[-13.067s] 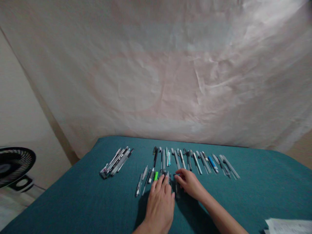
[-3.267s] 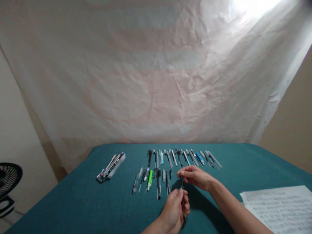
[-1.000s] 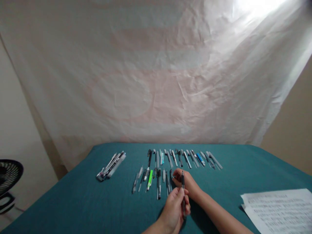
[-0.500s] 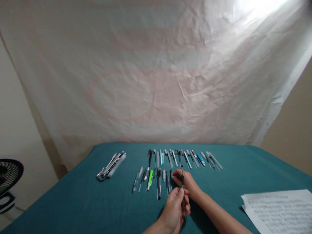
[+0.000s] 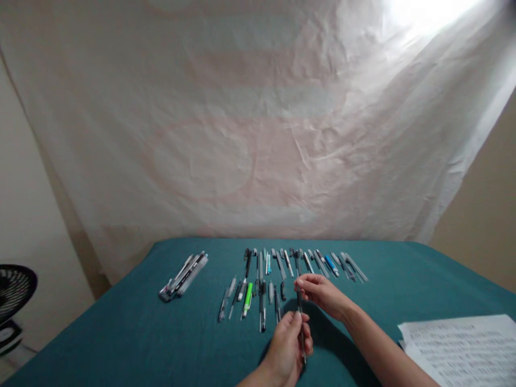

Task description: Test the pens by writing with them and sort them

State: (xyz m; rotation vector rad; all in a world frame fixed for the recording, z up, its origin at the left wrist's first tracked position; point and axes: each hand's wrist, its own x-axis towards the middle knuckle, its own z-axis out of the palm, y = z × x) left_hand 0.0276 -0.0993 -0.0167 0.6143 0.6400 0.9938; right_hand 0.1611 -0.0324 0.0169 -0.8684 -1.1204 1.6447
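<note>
A dark slim pen (image 5: 300,302) stands nearly upright in the view, its tip end pointing away from me. My left hand (image 5: 287,341) is closed around its lower part, thumb on top. At the pen's upper end, the fingertips of my right hand (image 5: 320,293) are pinched together on the tip. Whether they hold a small part there is too small to tell. Just left of my hands lie a short black pen cap (image 5: 282,291), clear pen tubes (image 5: 278,305) and a black pen (image 5: 263,306). A bright green pen barrel (image 5: 247,300) rests farther left.
A back row of pens and parts, with a blue barrel (image 5: 331,265), lies beyond my hands. A bundle of pens (image 5: 184,275) sits at left on the green cloth (image 5: 121,333). Printed sheets (image 5: 463,344) lie at right. A black fan (image 5: 16,293) stands at the left edge.
My right hand has come up and back from beside the short black cap to the pen's tip. The cap now shows fully. My left hand keeps the pen in nearly the same place.
</note>
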